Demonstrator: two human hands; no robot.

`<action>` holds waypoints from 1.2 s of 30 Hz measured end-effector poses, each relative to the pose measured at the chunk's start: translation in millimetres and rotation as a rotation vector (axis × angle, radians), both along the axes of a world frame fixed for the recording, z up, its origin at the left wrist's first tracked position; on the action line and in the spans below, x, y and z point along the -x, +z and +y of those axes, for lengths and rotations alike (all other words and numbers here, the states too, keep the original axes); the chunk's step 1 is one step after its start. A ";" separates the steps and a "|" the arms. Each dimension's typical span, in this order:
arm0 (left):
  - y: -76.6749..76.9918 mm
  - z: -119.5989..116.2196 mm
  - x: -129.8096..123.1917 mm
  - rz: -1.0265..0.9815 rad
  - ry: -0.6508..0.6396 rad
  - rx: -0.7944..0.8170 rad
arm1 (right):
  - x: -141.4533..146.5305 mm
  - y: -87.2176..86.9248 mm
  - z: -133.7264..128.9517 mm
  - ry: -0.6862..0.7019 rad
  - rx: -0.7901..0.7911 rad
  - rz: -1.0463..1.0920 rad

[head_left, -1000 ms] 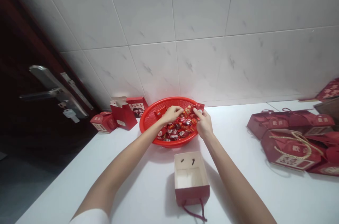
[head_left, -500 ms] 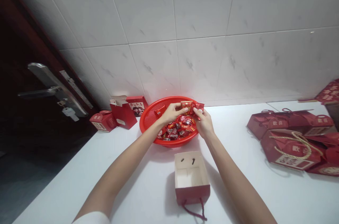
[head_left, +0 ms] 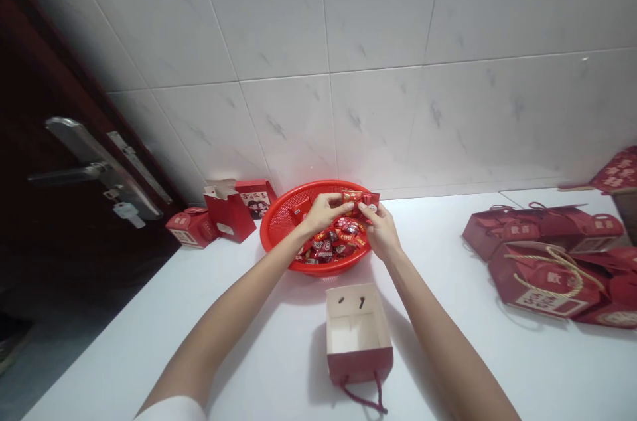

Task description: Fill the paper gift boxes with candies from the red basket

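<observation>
Above the right part of a red plastic basket (head_left: 273, 222), my left hand (head_left: 322, 211) and my right hand (head_left: 382, 230) are close together, both closed. A red-and-gold wrapped candy (head_left: 352, 196) is pinched in my left hand. My right hand grips a red candy packet (head_left: 371, 198), which overlaps the first one. Many wrapped candies (head_left: 326, 248) in red and gold lie in the basket below. Between my forearms stands an open dark red gift box (head_left: 361, 362), bare inside, its rope handle hanging at the front.
Several closed red gift boxes (head_left: 542, 281) stand on the right of the white table (head_left: 239, 354). At the back left are a small red box (head_left: 192, 228) and a taller red box (head_left: 229, 212). A tiled wall rises behind; a dark door with keys (head_left: 128, 212) is left.
My right hand has shifted slightly left, bringing its packet over the candy in my left hand. The gift box and basket stay in place; the view moves slightly.
</observation>
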State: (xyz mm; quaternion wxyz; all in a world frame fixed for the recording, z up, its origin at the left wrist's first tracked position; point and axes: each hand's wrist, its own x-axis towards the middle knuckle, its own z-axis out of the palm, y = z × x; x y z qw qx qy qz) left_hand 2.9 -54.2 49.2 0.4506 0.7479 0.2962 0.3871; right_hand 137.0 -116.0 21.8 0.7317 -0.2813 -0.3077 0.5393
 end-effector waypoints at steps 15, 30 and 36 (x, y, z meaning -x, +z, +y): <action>-19.0 26.9 35.6 1.143 -0.092 -0.340 | -6.5 -6.3 7.5 -0.054 0.065 0.141; -7.3 7.9 25.4 0.318 0.012 -0.038 | -6.6 -2.7 4.8 -0.033 0.073 0.130; 9.7 -17.7 18.3 0.067 -0.029 0.072 | -10.0 7.9 -4.4 0.098 0.061 0.075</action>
